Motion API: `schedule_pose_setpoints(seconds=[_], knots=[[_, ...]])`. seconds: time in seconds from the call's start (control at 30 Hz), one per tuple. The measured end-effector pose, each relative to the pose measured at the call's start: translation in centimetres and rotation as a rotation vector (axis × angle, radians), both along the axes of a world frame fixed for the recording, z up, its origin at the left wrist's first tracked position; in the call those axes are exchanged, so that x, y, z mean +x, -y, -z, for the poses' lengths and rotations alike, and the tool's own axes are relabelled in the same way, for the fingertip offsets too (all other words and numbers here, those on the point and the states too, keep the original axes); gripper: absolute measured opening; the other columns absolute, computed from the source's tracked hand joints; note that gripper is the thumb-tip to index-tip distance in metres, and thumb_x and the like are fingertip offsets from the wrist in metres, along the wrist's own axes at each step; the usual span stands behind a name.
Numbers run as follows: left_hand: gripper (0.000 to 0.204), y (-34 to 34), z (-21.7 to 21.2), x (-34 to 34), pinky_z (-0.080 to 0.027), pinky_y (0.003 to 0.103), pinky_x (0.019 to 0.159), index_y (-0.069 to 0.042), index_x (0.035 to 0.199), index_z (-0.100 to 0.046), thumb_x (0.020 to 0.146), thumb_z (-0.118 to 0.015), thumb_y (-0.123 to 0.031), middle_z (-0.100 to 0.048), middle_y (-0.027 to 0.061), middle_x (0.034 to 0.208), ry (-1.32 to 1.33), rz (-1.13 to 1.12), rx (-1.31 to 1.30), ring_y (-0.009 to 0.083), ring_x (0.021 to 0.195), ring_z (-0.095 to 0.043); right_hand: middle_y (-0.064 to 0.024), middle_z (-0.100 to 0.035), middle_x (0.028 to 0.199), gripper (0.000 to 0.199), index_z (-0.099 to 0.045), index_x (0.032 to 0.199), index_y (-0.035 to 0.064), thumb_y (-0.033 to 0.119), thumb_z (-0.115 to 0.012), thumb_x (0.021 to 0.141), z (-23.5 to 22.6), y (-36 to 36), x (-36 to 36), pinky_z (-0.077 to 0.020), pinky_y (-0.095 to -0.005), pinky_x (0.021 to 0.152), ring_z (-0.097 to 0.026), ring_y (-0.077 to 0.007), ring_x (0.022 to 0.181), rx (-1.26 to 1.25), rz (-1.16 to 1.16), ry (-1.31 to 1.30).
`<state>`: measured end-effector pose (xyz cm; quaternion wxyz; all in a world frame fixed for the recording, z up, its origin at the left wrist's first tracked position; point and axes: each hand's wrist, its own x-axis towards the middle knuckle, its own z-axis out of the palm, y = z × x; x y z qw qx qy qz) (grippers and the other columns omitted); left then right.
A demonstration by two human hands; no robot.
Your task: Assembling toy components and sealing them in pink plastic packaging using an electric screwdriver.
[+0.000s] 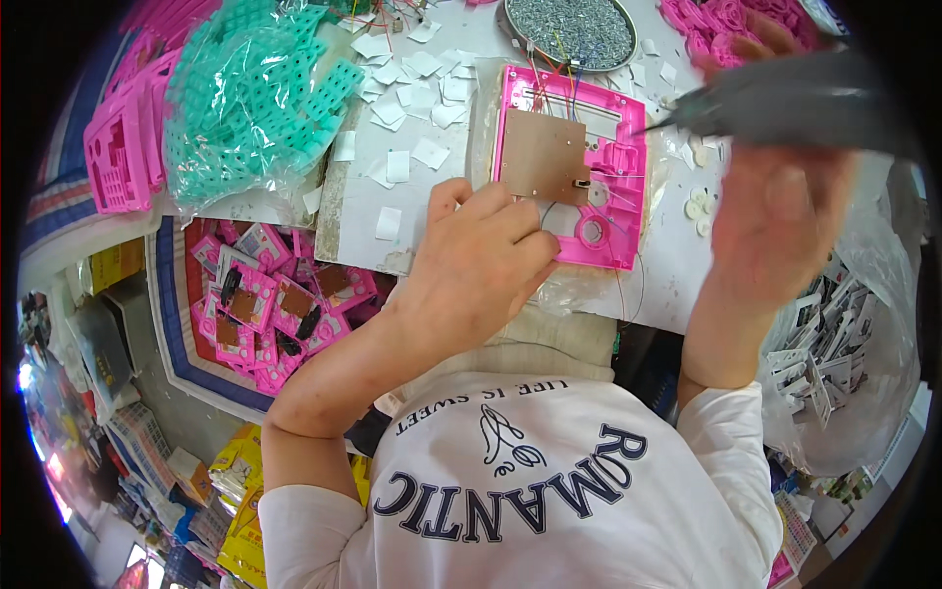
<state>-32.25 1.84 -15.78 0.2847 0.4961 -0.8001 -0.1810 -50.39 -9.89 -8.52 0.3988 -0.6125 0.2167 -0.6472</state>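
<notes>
A pink plastic case (628,211) lies open-side up on a padded block, with a brown circuit board (545,155) set in it. Thin colored wires run from the board's upper edge. My left hand (488,240) grips the case's lower left edge with curled fingers; some fingertips are hidden. Blurred by motion, my right hand (780,211) is wrapped around a dark grey electric screwdriver (785,103). Its pointed tip reaches left, close above the case's right edge; I cannot tell whether it touches.
Small screws fill a round metal tray (571,31) at the back. White paper squares (429,152) are scattered left of the case. Green plastic grids (255,108) lie bagged at far left, above a bin of finished-looking pink units (280,304). A clear bag (824,344) holds white parts at right.
</notes>
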Motion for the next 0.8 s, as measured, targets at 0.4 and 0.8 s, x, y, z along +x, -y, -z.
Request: schedule_pose_setpoints(seconds=[0.4, 0.8], knots=[[0.021, 2.2, 0.0, 1.9, -0.049, 0.036, 0.074, -0.007, 0.095, -0.071, 0.077, -0.077, 0.003, -0.072, 0.0067, 0.092, -0.210, 0.013, -0.117, 0.0264, 0.083, -0.065, -0.0100, -0.071, 0.086, 0.024, -0.068, 0.108, 0.0041, 0.005, -0.073, 0.085, 4.1, -0.6, -0.3, -0.0536, -0.0327, 0.064, -0.068, -0.0198, 0.070, 0.269, -0.518, -0.891], [0.017, 2.3, 0.5, 0.7, -0.050, 0.026, 0.068, -0.002, 0.103, -0.064, 0.088, -0.071, 0.001, -0.070, 0.0066, 0.087, -0.787, -0.243, 0.286, 0.0121, 0.072, -0.061, -0.0129, -0.072, 0.079, 0.022, -0.066, 0.106, 0.0069, 0.012, -0.074, 0.086, 4.5, -1.4, -0.1, -0.0546, -0.0422, 0.064, -0.070, -0.0355, 0.071, 0.149, -0.414, -0.991]])
